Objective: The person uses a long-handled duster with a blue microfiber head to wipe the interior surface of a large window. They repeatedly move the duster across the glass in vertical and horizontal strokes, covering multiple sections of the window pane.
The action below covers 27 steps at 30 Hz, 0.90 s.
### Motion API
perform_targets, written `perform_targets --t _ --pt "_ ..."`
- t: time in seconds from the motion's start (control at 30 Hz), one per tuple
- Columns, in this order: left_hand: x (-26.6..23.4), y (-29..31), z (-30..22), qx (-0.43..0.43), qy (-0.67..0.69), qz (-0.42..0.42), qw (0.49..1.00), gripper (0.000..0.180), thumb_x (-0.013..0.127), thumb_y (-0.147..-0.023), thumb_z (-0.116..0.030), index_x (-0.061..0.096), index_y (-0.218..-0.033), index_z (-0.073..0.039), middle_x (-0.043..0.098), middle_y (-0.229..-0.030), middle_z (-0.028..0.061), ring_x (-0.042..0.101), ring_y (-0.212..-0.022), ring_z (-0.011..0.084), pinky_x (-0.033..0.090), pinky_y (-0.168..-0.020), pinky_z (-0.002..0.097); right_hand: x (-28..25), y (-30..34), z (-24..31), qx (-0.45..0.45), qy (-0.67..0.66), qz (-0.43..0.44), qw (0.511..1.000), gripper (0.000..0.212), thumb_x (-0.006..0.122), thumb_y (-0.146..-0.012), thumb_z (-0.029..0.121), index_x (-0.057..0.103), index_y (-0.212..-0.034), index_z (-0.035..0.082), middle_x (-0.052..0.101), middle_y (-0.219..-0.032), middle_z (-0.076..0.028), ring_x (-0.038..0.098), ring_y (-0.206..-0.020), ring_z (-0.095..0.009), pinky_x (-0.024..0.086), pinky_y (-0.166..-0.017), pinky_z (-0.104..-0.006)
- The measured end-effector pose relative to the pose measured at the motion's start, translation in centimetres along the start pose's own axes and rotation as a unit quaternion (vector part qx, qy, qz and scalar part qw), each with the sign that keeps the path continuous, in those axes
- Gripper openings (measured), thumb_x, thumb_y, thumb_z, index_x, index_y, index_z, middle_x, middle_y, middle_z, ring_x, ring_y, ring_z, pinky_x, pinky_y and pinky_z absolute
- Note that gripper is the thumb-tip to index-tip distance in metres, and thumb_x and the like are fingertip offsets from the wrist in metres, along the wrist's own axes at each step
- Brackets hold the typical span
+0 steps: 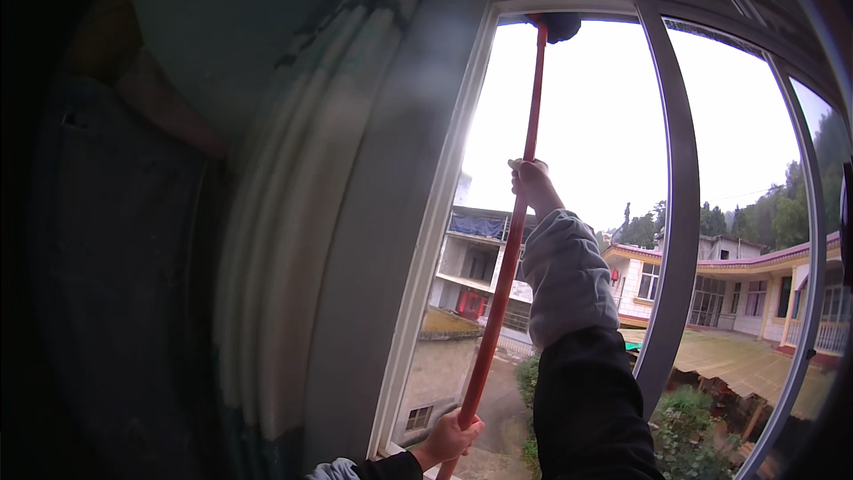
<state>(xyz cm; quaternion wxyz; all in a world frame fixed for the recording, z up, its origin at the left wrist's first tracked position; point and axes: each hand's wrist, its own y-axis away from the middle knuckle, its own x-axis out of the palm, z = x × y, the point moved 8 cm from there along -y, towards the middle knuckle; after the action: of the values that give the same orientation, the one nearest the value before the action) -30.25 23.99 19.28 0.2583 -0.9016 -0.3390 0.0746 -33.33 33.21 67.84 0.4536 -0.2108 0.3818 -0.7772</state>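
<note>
A long red pole [504, 293] slants up through the open window, with a dark, rounded head [562, 28] at its top against the upper frame. Whether that head is a broom's or a mop's I cannot tell. My right hand [534, 185], arm raised, is closed around the pole's upper half. Lower down, near the sill, my left hand [450, 441] grips the same pole. The pole's bottom end runs out of the picture.
A pale window frame [442, 187] and an upright bar [673, 178] bound the opening. Gathered light curtain [302, 213] hangs on the left. Outside stand houses [480, 253], a sheet roof [729, 360] and shrubs [689, 422]. The far left is too dark to make out.
</note>
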Motion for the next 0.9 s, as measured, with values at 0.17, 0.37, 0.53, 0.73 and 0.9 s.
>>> perform_targets --t 0.17,0.37,0.53,0.73,0.9 --pt "1.4 0.3 -1.3 0.017 -0.051 -0.038 0.998 0.012 0.06 -0.091 -0.015 0.056 -0.088 -0.003 0.055 -0.065 -0.0004 0.056 -0.05 0.0095 0.047 -0.045 0.026 0.3 -1.6 1.9 -0.054 0.025 0.048 0.997 0.015 0.058 -0.086 0.006 0.052 -0.072 0.005 0.047 -0.057 0.0 0.046 -0.041 -0.011 0.039 -0.035 -0.0271" --pt "3.8 3.9 0.1 0.017 -0.028 -0.103 0.994 0.021 0.063 -0.088 -0.023 0.059 -0.077 -0.005 0.05 -0.054 -0.0007 0.051 -0.045 0.0112 0.041 -0.042 0.0302 1.1 2.2 0.5 -0.007 0.033 0.057 0.998 0.012 0.061 -0.082 0.006 0.055 -0.072 0.004 0.048 -0.056 -0.003 0.048 -0.042 -0.015 0.041 -0.037 -0.0303" --pt "5.2 6.4 3.7 0.025 -0.005 -0.103 0.994 0.022 0.064 -0.087 -0.024 0.059 -0.078 -0.005 0.052 -0.054 0.0001 0.052 -0.045 0.0121 0.043 -0.042 0.0318 0.3 7.8 -0.7 0.006 0.068 0.042 0.997 0.014 0.06 -0.082 0.009 0.053 -0.07 0.006 0.048 -0.055 -0.003 0.047 -0.04 -0.015 0.042 -0.037 -0.0288" --pt "5.7 10.9 6.0 -0.046 -0.055 -0.117 0.991 0.021 0.065 -0.086 -0.024 0.059 -0.078 -0.005 0.055 -0.056 0.0009 0.053 -0.046 0.0122 0.043 -0.043 0.0316 0.1 12.0 -1.9 0.015 0.054 0.051 0.997 0.014 0.061 -0.084 0.008 0.053 -0.073 0.005 0.048 -0.057 -0.002 0.046 -0.042 -0.012 0.04 -0.036 -0.0282" --pt "5.0 17.5 6.1 -0.169 -0.037 -0.112 0.979 0.02 0.066 -0.084 -0.023 0.061 -0.078 -0.005 0.063 -0.064 0.005 0.058 -0.052 0.0121 0.046 -0.047 0.03 0.6 15.8 -2.5 0.073 -0.016 0.036 0.997 0.011 0.061 -0.087 0.01 0.051 -0.082 0.007 0.046 -0.059 0.0 0.045 -0.044 -0.01 0.038 -0.037 -0.0272"
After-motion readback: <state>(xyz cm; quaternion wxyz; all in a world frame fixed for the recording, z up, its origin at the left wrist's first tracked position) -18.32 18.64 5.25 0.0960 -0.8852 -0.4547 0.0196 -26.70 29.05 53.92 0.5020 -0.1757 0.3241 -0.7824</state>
